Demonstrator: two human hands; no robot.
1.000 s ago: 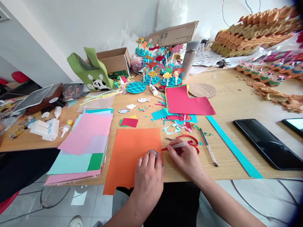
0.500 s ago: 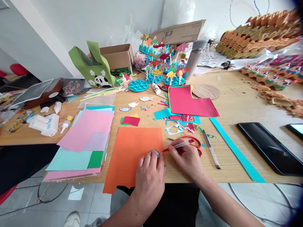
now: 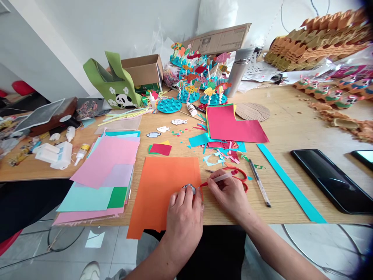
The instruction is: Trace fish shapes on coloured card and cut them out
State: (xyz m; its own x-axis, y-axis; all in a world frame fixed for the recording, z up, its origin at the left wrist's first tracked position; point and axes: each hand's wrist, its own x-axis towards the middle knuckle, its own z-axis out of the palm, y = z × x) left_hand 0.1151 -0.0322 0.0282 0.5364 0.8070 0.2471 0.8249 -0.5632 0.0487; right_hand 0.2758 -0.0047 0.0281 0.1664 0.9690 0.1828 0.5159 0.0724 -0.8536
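Note:
An orange sheet (image 3: 163, 186) lies at the table's front edge. My left hand (image 3: 185, 217) presses a small fish cutout (image 3: 190, 188) onto it, fingers close together, covering part of the cutout. My right hand (image 3: 229, 194) is closed round a red pen (image 3: 223, 177), whose tip touches the sheet's right edge beside the cutout. Red-handled scissors (image 3: 242, 173) lie partly under my right hand. Three more fish cutouts, one of them a white fish (image 3: 179, 122), rest behind the sheet.
Stacked coloured paper (image 3: 107, 159) lies left. Paper scraps (image 3: 225, 149) and a red sheet (image 3: 221, 124) are behind my right hand. A clear pen (image 3: 260, 184), a blue strip (image 3: 288, 181) and a black phone (image 3: 332, 181) lie right. A grey bottle (image 3: 237, 74) stands behind.

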